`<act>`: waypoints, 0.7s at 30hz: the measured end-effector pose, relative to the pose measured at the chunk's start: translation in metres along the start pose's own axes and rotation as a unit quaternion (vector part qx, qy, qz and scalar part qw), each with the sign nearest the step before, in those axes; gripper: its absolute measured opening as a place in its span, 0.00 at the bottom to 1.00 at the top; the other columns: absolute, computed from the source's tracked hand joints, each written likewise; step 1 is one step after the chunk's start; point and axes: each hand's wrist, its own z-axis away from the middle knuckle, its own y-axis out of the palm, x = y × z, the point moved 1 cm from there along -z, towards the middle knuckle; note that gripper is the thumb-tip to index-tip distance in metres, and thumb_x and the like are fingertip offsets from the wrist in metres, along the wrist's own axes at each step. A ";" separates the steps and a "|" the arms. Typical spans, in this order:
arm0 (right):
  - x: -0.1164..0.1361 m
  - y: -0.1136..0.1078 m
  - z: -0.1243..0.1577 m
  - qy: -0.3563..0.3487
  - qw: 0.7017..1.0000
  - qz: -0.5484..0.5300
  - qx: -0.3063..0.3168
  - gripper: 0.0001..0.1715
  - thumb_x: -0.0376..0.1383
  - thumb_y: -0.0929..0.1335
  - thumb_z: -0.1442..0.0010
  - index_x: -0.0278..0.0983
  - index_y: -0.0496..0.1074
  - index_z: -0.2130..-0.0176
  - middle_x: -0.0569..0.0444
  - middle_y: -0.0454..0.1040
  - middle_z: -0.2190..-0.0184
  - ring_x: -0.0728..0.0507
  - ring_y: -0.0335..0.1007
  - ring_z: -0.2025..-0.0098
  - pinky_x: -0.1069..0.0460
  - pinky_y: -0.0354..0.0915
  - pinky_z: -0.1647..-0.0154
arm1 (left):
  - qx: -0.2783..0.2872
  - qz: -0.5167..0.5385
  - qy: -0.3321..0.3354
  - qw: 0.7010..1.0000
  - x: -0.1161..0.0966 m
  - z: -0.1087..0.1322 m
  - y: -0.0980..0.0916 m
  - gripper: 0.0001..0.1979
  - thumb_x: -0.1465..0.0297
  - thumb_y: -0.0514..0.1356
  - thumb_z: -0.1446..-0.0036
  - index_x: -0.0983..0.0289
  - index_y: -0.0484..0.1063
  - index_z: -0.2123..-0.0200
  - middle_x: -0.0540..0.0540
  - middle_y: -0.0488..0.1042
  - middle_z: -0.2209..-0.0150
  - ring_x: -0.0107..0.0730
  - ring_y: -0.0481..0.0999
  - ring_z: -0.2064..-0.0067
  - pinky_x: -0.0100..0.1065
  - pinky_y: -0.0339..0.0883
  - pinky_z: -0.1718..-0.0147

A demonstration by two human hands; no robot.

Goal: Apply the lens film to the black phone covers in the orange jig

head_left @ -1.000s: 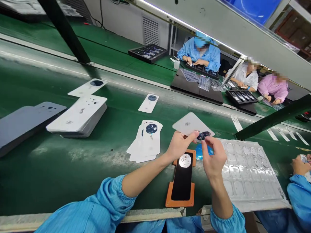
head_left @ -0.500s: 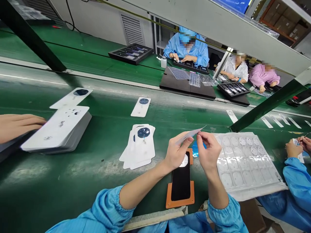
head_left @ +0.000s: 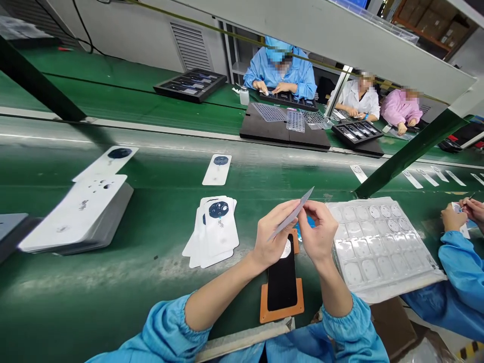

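Observation:
My left hand [head_left: 266,237] grips a thin pale phone back cover [head_left: 291,216], tilted nearly edge-on to me. My right hand [head_left: 319,228] is closed with its fingertips pinched at the far end of that cover; anything small between them is hidden. Below both hands lies an orange fixture [head_left: 264,313] with a black pad [head_left: 282,287], partly covered by my fingers. A bit of blue film [head_left: 310,222] shows behind my right hand. To the left, several white phone back covers [head_left: 223,239] with dark camera circles lie in a loose pile.
At right sits a clear plastic tray [head_left: 368,252] with round parts in some pockets. A tall stack of covers [head_left: 75,217] stands at far left. A single cover [head_left: 217,170] lies farther back. Green posts [head_left: 412,151] rise from the bench. A co-worker's hands [head_left: 456,218] work at far right.
The cover in my hands has tipped up steeper, showing more of its greyish face. A co-worker's hand at the far-left stack has left the view. The whole view has shifted slightly.

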 end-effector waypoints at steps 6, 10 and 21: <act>-0.003 0.001 0.000 -0.005 1.000 -0.006 -0.004 0.06 0.33 0.67 0.37 0.38 0.76 0.64 0.50 0.79 0.63 0.43 0.76 0.59 0.47 0.73 0.57 | -0.003 -0.006 0.003 1.000 -0.001 0.001 0.000 0.18 0.63 0.54 0.32 0.62 0.73 0.44 0.61 0.75 0.45 0.41 0.76 0.46 0.40 0.71 0.46; -0.002 0.001 0.000 0.002 1.000 0.003 -0.003 0.08 0.34 0.66 0.37 0.38 0.76 0.64 0.50 0.79 0.64 0.43 0.76 0.59 0.47 0.73 0.57 | -0.003 -0.020 0.031 0.999 0.002 0.002 -0.001 0.19 0.63 0.54 0.31 0.62 0.72 0.42 0.61 0.74 0.44 0.41 0.75 0.44 0.41 0.70 0.45; -0.014 0.000 -0.011 0.053 0.995 0.081 0.033 0.07 0.36 0.65 0.43 0.38 0.69 0.72 0.56 0.73 0.74 0.48 0.68 0.72 0.53 0.66 0.69 | -0.006 -0.005 -0.103 0.995 0.008 0.005 0.008 0.20 0.58 0.53 0.33 0.63 0.75 0.47 0.60 0.78 0.48 0.46 0.76 0.45 0.45 0.71 0.44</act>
